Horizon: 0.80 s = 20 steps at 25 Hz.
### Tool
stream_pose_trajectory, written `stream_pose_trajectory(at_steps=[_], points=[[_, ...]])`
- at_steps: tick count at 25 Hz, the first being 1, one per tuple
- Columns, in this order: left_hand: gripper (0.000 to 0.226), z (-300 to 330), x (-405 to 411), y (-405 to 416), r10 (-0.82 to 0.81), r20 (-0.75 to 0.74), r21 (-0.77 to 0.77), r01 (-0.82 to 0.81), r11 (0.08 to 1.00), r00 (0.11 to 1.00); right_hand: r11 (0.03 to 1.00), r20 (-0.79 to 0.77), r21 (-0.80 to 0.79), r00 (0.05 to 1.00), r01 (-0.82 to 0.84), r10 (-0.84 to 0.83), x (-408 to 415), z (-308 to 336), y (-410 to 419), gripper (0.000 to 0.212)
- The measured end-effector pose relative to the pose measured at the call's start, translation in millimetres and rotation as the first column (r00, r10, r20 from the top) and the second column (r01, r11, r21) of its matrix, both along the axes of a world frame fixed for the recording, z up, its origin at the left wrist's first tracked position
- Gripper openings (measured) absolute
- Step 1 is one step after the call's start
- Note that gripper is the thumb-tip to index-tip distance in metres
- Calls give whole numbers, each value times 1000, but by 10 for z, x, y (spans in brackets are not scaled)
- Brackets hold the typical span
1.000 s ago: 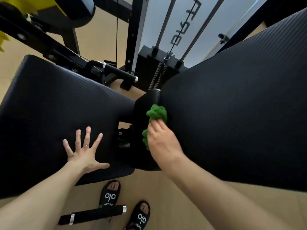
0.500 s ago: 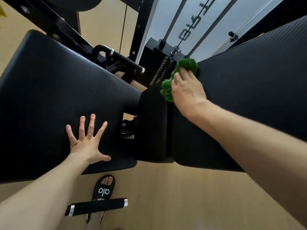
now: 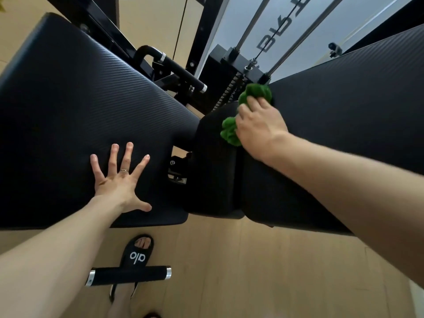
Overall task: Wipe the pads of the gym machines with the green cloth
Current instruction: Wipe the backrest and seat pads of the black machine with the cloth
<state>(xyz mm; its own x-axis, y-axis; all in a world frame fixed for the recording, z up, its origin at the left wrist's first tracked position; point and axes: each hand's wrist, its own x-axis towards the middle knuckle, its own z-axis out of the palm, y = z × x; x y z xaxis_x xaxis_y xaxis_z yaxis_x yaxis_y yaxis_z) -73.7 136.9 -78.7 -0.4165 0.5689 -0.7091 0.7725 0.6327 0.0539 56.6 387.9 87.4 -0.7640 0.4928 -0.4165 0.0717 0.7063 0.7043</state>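
Pressing green cloth on right pad, right hand grip clutching it | left hand splayed

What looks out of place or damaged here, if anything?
Nothing stands out. The left pad and right pad show no tears or spills. The right hand presses the green cloth on the right pad; the left hand lies flat, spread, on the left pad.
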Motion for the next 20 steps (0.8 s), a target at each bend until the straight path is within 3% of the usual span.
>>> stream_pose_trajectory(at_steps=[5, 9, 12, 17, 20], points=[[146, -17, -9, 25, 7, 8, -6, -7, 1000, 1000, 972, 52, 126, 978, 197, -204, -467, -262, 261, 57], [145, 97, -17, 54, 24, 33, -39, -22, 999, 999, 995, 119, 13, 988, 97, -98, -66, -110, -317, 63], [145, 169, -12, 53, 27, 54, -64, -24, 998, 998, 997, 282, -8, 957, -74, 74, 327, -12, -804, 63], [146, 192, -16, 94, 42, 66, -86, -36, 996, 997, 997, 40, -70, 999, -22, 25, -98, 127, 133, 50], [146, 151, -2, 103, 43, 55, -85, -39, 996, 998, 993, 19, -57, 995, 100, -99, -417, 35, 528, 47]])
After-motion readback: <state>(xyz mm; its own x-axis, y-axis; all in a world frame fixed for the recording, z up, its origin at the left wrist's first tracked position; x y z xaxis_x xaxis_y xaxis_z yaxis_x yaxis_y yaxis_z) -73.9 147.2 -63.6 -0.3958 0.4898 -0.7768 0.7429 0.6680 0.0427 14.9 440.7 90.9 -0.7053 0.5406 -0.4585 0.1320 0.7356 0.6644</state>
